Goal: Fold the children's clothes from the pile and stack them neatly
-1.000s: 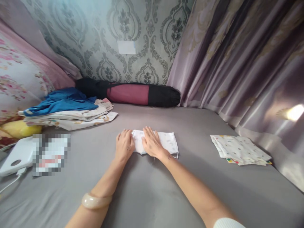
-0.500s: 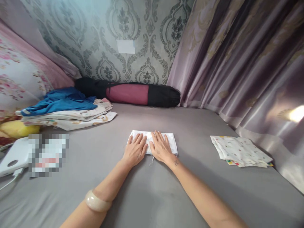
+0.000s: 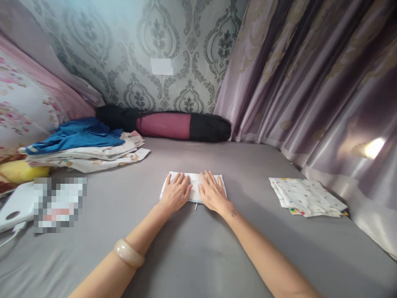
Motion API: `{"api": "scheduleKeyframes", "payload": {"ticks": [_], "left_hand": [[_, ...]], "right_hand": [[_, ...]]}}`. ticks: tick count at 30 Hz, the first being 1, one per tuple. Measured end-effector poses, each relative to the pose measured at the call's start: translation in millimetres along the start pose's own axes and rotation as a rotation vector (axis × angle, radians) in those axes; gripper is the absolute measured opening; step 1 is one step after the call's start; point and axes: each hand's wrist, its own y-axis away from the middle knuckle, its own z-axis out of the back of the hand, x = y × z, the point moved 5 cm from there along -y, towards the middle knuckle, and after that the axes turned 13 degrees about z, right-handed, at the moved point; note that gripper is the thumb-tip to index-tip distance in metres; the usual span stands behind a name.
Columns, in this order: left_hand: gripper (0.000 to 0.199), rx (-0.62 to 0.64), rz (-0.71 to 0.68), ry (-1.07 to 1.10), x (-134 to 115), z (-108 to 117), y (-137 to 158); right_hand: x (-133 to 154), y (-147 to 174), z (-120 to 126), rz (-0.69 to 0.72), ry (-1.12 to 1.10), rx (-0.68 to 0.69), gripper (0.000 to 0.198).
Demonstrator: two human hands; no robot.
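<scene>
A small white folded cloth [image 3: 195,186] lies flat on the grey bed sheet [image 3: 198,248], in the middle of the view. My left hand [image 3: 176,191] rests palm down on its left half, fingers stretched and slightly spread. On the right half lies my right hand [image 3: 213,192], also flat with fingers apart. The cloth's middle strip shows between the two hands, while its sides are partly covered by them. A thin white string [image 3: 196,207] sticks out from the near edge. A pale bangle [image 3: 129,253] sits on my left forearm.
At the right lies folded patterned fabric [image 3: 308,196]. A pile of clothes with a blue garment [image 3: 77,134] on top is at the back left. White device with cable [image 3: 20,205] and a pixelated item [image 3: 60,205] lie left. A black-and-maroon long bag [image 3: 164,125] lies along the wall.
My hands have moved slightly apart on the cloth, baring more of its middle. The cloth's surface looks smoother. The camera view has shifted a little.
</scene>
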Motion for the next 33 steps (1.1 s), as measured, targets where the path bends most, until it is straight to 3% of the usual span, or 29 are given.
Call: {"api": "scheduleKeyframes", "payload": {"ticks": [6,19,26,33], "left_hand": [[0.052,0.059,-0.051,0.036,-16.5,-12.0,-3.8],[0.056,0.098,-0.033,0.030,-15.7,-18.5,-1.8],[0.052,-0.069,0.052,-0.011,1.4,-3.2,3.0],[0.050,0.021,0.135,-0.019,13.5,-11.7,2.2]], "right_hand": [[-5.5,9.2,-2.7,-0.010,0.020,0.020,0.055],[-5.1,9.7,-6.4,-0.005,0.004,0.030,0.054],[-19.0,19.8,2.0,-0.091,0.073,-0.020,0.055],[-25.9,27.4,-4.8,-0.116,0.057,-0.012,0.055]]}}
